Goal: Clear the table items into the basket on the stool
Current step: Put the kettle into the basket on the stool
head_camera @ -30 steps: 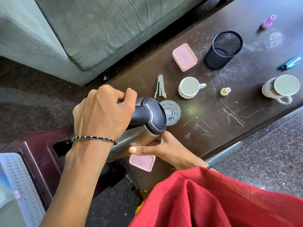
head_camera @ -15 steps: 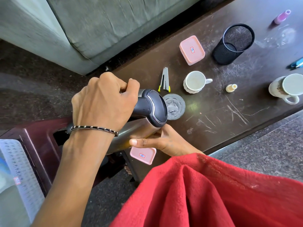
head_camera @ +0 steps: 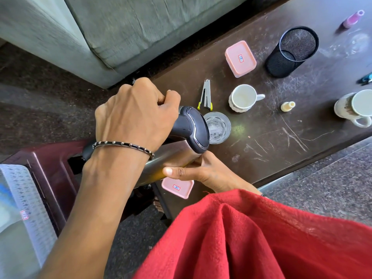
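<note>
- At the near left corner of the table (head_camera: 261,150), in the head view, I see my left hand (head_camera: 132,115) clenched tight around the dark handle of the steel flask (head_camera: 177,156).
- My right hand (head_camera: 203,172) cups the flask's body from below, thumb stretched along its side, fingers wrapped under.
- The flask is tilted, its black lid (head_camera: 198,128) towards the table, its base over the maroon stool (head_camera: 50,174).
- The basket (head_camera: 30,210) sits at the far left edge, only partly visible.
- On the table I see a glass (head_camera: 218,127), nail clippers (head_camera: 206,94), a white cup (head_camera: 242,97), two pink boxes (head_camera: 240,58) and a mesh holder (head_camera: 291,51).
</note>
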